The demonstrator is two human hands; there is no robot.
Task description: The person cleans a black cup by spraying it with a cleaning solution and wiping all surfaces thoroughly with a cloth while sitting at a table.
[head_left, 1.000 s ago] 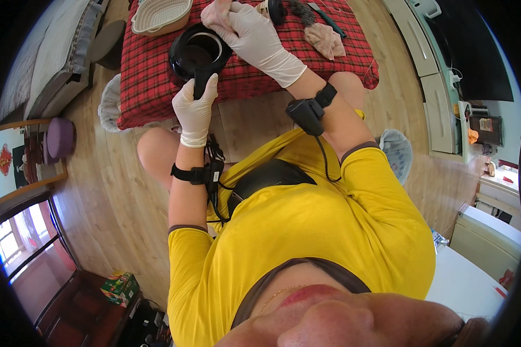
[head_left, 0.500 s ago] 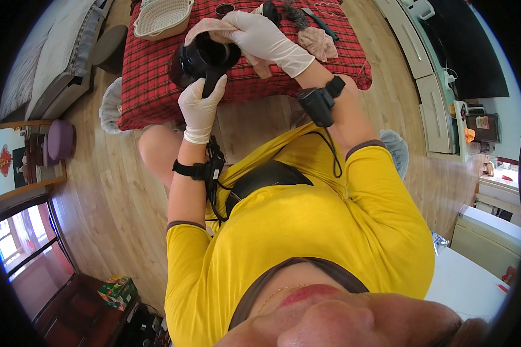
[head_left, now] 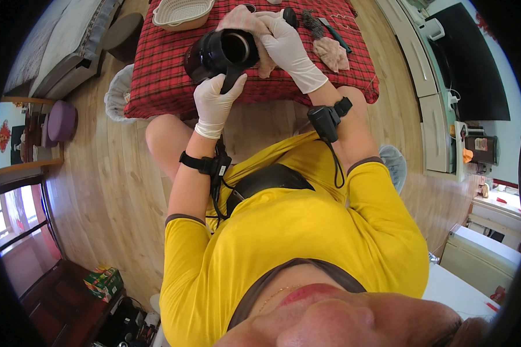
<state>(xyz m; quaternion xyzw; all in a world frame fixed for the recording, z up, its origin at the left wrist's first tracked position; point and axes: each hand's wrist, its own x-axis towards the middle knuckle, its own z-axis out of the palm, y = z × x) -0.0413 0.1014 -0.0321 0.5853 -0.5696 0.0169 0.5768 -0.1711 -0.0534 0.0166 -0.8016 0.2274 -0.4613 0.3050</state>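
Observation:
Wearing a white glove, my left hand (head_left: 215, 107) is closed round the handle of a black jug (head_left: 205, 56). The jug is tilted over the table edge, so its round mouth with a pale inner rim shows. A pink cloth (head_left: 237, 21) lies over the jug's far rim. My right hand (head_left: 286, 51), also in a white glove, pinches that cloth at the jug's right side, and part of the cloth hangs below the fingers. How far the cloth reaches inside the jug is hidden.
A red plaid cloth (head_left: 156, 69) covers the table. On it are a cream basket (head_left: 182, 16), a small black round object (head_left: 290, 18), a dark grey scrubber (head_left: 313, 26), a dark green tool (head_left: 337, 37) and a crumpled pink cloth (head_left: 331, 55). A lined bin (head_left: 119, 95) stands at the left.
The jug has turned so its mouth faces me more. My right hand and its cloth have come down nearer the jug's right side. The whole view has shifted slightly.

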